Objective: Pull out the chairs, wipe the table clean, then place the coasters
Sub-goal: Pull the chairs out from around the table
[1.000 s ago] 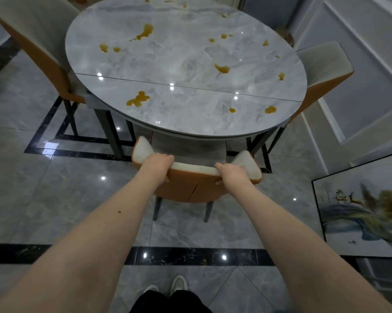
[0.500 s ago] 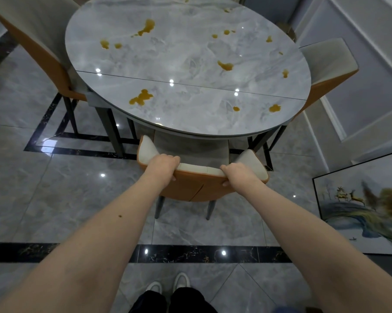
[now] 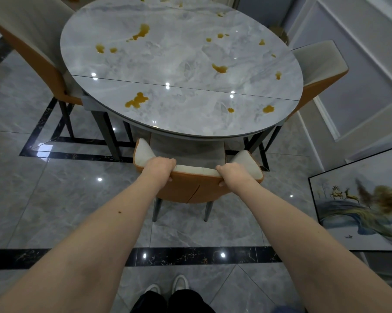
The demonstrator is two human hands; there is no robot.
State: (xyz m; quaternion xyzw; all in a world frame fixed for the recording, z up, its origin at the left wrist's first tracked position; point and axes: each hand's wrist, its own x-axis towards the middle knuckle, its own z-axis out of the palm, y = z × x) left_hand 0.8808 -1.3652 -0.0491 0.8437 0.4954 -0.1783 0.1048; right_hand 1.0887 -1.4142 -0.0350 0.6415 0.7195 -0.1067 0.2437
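A round grey marble table [image 3: 183,59] carries several yellow-brown spills [image 3: 137,100]. The near chair [image 3: 190,188], orange-backed with a pale cushion, stands at the table's front edge with part of its seat under the top. My left hand [image 3: 160,169] grips the left part of its backrest top. My right hand [image 3: 234,175] grips the right part. No coasters or cloth are in view.
A second chair [image 3: 32,41] stands at the table's left and a third chair [image 3: 319,66] at its right, near the white panelled wall. A framed painting [image 3: 360,204] leans on the floor at the right. My feet show at the bottom on the tiled floor.
The chair has slid a little out from under the table towards me, with both hands still gripping its backrest. More of the seat shows now.
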